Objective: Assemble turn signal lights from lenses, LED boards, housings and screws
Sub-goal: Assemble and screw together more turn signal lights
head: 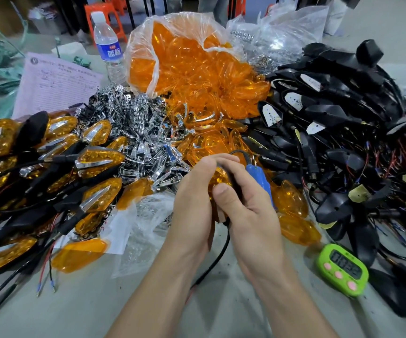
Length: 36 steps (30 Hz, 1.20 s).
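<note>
1. Head view, the hands: both meet over the middle of the worktop (pixel 148 308). The left hand (pixel 197 191) has its grip clamped on a part-built turn signal light (pixel 219 178), of which only a sliver of amber lens shows between the fingers.
2. The right hand (pixel 243 206) has its grip clamped round a blue driver (pixel 260 176), held against the light. The tip is hidden, so I cannot tell whether it sits on a screw.
3. A black lead (pixel 222 247) hangs from under the hands and trails toward the near edge.
4. Head view, the stock: finished lights (pixel 94 162) are heaped on the left, chrome reflectors (pixel 143 123) behind them, a bag of amber lenses (pixel 184 62) at the back, and black housings (pixel 331 118) with white LED boards and wires on the right.
5. A green timer (pixel 342 269) lies near the right wrist.
6. Step in hand, as I judge it: screwing the housing shut on the lens.
7. The next move likely calls for keeping the light steady and the driver square until the screw seats, then setting the unit on the finished heap.
</note>
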Motion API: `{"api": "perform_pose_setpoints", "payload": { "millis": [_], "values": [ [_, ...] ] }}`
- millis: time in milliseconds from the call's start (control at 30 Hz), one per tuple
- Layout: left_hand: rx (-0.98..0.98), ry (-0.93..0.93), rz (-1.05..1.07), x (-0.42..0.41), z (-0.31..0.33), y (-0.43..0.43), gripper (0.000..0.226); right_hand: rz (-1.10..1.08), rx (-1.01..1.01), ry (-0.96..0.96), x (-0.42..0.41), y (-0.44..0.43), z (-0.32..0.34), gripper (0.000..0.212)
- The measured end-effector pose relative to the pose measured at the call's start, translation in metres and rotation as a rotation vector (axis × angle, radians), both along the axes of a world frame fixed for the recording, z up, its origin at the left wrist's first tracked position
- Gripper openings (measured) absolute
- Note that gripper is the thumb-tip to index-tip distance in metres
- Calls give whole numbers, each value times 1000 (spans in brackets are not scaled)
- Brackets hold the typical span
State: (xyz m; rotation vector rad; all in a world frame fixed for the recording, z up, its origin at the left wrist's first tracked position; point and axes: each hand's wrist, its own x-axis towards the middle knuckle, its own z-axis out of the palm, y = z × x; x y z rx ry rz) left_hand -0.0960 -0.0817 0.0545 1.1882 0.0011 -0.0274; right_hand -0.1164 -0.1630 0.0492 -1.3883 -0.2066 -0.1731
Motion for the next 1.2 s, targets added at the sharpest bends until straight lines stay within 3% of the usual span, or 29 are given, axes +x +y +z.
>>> {"api": "perform_pose_setpoints", "payload": {
  "millis": [267, 500, 667, 800, 900, 1033, 1133, 1200],
  "values": [
    [-69, -20, -29, 1, 1, 2, 35, -38, 28, -1, 1, 7, 5, 31],
    [-80, 34, -62, -2, -2, 10, 49, -26, 72, 37, 1, 6, 2, 26],
    [57, -159, -21, 1, -1, 16, 52, 43, 129, 65, 0, 8, 4, 31],
    [110, -80, 19, 0, -3, 7, 45, -20, 214, 180, -1, 9, 2, 25],
    [173, -24, -13, -1, -7, 8, 37, -97, 399, 310, -1, 3, 1, 20],
    [376, -116, -137, -7, -14, 19, 53, -226, 642, 419, 9, -15, 7, 49],
    [546, -123, -173, -9, -16, 18, 45, -146, 656, 413, 11, -23, 5, 49],
    [548, -123, -127, -5, -12, 19, 37, -59, 695, 403, 9, -27, 0, 48]
  ]
}}
